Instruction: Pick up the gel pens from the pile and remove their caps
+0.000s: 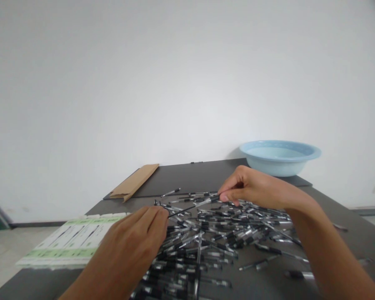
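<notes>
Between my two hands stretches a gel pen in parts. My right hand [237, 185] pinches its clear barrel [206, 201] at the black grip end. A thin dark refill [181, 211] runs from the barrel's other end to my left hand [143, 231], whose fingers are closed round its end. The back of that hand hides the fingertips. Beneath both hands lies a loose pile of clear and black pens [218, 227], pointing in many directions.
At the left lie flat white-and-green pen boxes [71, 239]. A brown paper envelope [136, 182] rests on the dark board [187, 177] further back. The light-blue basin [278, 160] stands at the back right, by the wall. A few pens are scattered on the table's right side.
</notes>
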Tool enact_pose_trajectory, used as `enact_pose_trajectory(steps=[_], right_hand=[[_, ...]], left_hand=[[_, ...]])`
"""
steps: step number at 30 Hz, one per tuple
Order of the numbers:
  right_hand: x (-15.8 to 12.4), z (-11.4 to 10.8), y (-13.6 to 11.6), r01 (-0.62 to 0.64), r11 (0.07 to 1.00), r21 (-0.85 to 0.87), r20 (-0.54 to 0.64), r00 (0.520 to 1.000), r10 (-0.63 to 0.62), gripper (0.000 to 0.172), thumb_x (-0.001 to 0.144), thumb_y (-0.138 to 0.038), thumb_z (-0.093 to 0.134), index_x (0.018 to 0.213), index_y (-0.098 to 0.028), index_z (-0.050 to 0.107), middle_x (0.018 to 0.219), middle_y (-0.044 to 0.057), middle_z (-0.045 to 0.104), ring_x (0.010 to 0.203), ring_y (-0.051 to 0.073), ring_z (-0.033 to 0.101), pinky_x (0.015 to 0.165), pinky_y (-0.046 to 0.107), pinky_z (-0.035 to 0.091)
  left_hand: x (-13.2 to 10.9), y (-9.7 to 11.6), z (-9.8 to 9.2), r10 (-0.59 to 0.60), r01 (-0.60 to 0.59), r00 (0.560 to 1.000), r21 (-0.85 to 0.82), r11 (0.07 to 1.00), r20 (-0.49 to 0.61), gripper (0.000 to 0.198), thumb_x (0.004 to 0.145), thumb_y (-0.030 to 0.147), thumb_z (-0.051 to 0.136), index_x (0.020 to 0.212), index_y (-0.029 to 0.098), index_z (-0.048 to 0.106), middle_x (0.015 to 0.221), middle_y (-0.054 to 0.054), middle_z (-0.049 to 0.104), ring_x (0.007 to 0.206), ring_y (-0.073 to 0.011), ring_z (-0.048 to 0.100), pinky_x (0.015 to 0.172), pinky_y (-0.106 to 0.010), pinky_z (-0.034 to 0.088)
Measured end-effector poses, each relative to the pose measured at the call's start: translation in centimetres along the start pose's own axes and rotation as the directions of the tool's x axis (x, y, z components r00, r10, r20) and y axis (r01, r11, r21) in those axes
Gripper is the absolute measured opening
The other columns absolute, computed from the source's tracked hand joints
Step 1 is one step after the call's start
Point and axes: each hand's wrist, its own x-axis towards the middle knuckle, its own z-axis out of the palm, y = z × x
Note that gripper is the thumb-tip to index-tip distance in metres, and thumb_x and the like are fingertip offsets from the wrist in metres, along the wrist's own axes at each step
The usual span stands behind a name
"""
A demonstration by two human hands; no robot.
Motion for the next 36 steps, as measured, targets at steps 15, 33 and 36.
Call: enact_pose_trajectory(steps=[15,33,36], right_hand=[[-0.7,-2.9,2.8,-0.012,0.994,0.109,-0.032,0.999,0.016,0.035,0.094,-0.042,0.067,0.071,-0.017,0.073,0.061,-0.001,0.062,0.055,0.01,0.039,0.054,0.028,0.029],[-9.8,-7.3,1.5,-0.025,0.99,0.14,-0.783,0.609,0.126,0.029,0.099,-0.043,0.067,0.084,-0.018,0.071,0.069,0.001,0.055,0.055,0.01,0.044,0.05,0.027,0.034],[-9.7,-7.4,1.5,-0.037,0.992,0.124,-0.767,0.63,0.12,0.029,0.099,-0.04,0.068,0.082,-0.017,0.07,0.067,0.001,0.055,0.055,0.01,0.043,0.05,0.028,0.033]], left_hand=[[6.9,0.1,1.1,-0.302,0.166,0.949,-0.68,0.714,-0.085,0.062,0.096,0.053,0.061,0.149,0.027,0.04,0.147,-0.01,0.057,0.13,-0.0269,0.058,0.107,-0.048,0.052],[14.4,15.9,10.8,0.494,-0.366,0.869,-0.632,0.683,0.03,0.015,0.098,0.018,0.056,0.099,0.02,0.071,0.1,-0.007,0.074,0.094,-0.0249,0.069,0.073,-0.035,0.049],[15.0,14.8,11.4,0.493,-0.289,0.869,-0.761,0.582,0.047,0.009,0.094,0.02,0.065,0.096,0.022,0.073,0.093,-0.003,0.076,0.087,-0.0198,0.071,0.074,-0.031,0.048]])
